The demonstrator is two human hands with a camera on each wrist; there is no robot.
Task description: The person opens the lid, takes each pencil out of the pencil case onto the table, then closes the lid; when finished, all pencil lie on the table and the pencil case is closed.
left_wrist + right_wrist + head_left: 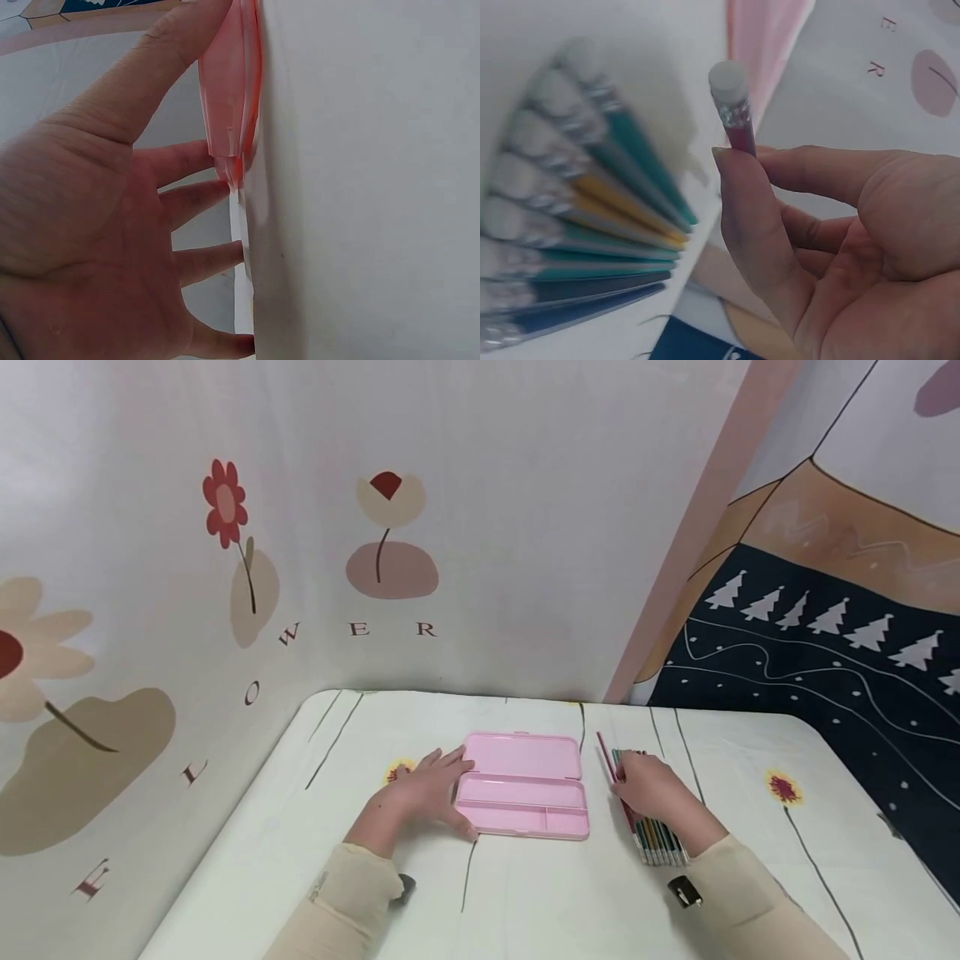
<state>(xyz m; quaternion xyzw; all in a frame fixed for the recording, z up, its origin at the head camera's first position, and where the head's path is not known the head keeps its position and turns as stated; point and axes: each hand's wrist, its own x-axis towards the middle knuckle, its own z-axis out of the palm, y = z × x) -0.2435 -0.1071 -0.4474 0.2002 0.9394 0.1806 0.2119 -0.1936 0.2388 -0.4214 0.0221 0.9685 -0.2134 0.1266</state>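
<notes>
A pink pencil case (522,755) lies unfolded on the table, its lid at the far side and its divided tray at the near side. My left hand (423,795) rests at the case's left end, fingers spread, with the thumb by the near corner and fingertips by the lid. Between thumb and forefinger, my right hand (654,787) pinches a dark red pencil (741,139) below its white eraser. Beside and under that hand, several other pencils (662,845) lie in a row, eraser ends toward me; the hand hides their middles.
The table (547,902) wears a white cloth with printed flowers and stems. A pale curtain with flower prints (517,527) rises behind its far edge. At the right hangs a dark panel with white trees (817,635).
</notes>
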